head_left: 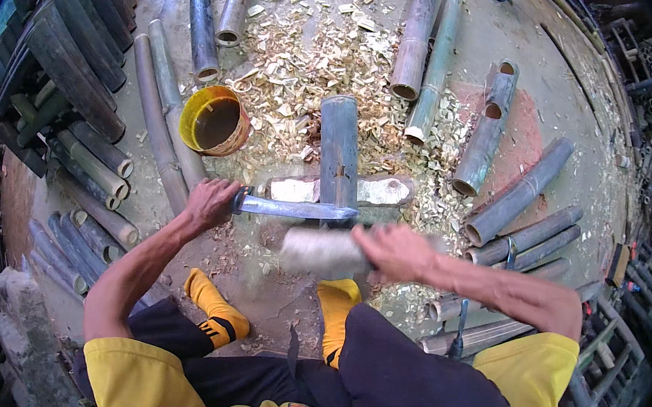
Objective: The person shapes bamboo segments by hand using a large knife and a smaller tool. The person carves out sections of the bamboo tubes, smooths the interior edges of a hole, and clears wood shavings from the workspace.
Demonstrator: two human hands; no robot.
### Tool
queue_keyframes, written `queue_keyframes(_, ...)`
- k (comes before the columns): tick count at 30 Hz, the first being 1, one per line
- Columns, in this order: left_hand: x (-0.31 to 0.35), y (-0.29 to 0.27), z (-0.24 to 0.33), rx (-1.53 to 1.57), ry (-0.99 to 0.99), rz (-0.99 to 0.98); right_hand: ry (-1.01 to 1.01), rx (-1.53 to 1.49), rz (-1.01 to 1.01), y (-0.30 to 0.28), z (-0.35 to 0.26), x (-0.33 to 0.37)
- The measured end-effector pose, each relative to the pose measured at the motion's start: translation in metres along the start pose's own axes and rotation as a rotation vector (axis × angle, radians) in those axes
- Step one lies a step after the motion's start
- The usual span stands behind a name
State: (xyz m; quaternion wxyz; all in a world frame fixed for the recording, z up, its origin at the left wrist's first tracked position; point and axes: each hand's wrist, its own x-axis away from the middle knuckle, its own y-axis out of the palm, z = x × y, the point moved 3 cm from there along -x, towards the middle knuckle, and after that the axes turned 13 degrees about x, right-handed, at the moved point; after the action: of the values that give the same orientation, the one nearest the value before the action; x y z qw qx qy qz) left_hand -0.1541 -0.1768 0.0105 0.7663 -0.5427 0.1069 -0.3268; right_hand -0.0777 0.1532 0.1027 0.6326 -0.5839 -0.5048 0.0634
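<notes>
My left hand [213,200] is closed round the dark handle of a large knife [294,209]. Its shiny blade lies level across a grey-green bamboo piece [338,145], near that piece's close end. In my right hand [399,252] is a thick, pale wooden mallet [319,253], smeared by motion, just on my side of the blade. Whether mallet and blade touch, I cannot tell. The bamboo rests across a short log [379,191] with whitish, chopped patches, and its near end is partly hidden by the blade and mallet.
Wood chips [316,67] cover the floor beyond the bamboo. A yellow bucket [191,127] of murky liquid stands at left. Bamboo tubes [519,192] lie at right, more [99,172] at left beside leaning split slats [64,49]. My yellow-socked feet [337,308] flank the work spot.
</notes>
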Motion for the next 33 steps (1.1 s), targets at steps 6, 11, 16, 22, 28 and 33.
queue_keyframes(6,0.003,-0.010,-0.001,0.168,0.141,0.112,-0.420,-0.163,0.478,0.011,-0.027,0.005)
queue_keyframes(11,0.000,-0.002,-0.007,0.040,0.027,0.028,0.061,-0.096,0.084,-0.027,-0.009,-0.005)
queue_keyframes(16,-0.006,-0.005,-0.003,0.015,0.020,0.012,-0.638,0.193,0.807,-0.007,-0.065,0.022)
queue_keyframes(22,-0.010,-0.005,-0.002,0.006,-0.010,0.017,-0.079,-0.030,0.255,-0.005,0.010,-0.011)
queue_keyframes(28,-0.009,-0.007,-0.004,-0.025,0.026,0.010,-0.453,0.142,0.595,-0.001,-0.016,-0.004)
queue_keyframes(33,-0.007,-0.008,-0.003,0.004,0.026,0.031,0.154,-0.014,0.046,-0.017,0.028,-0.007)
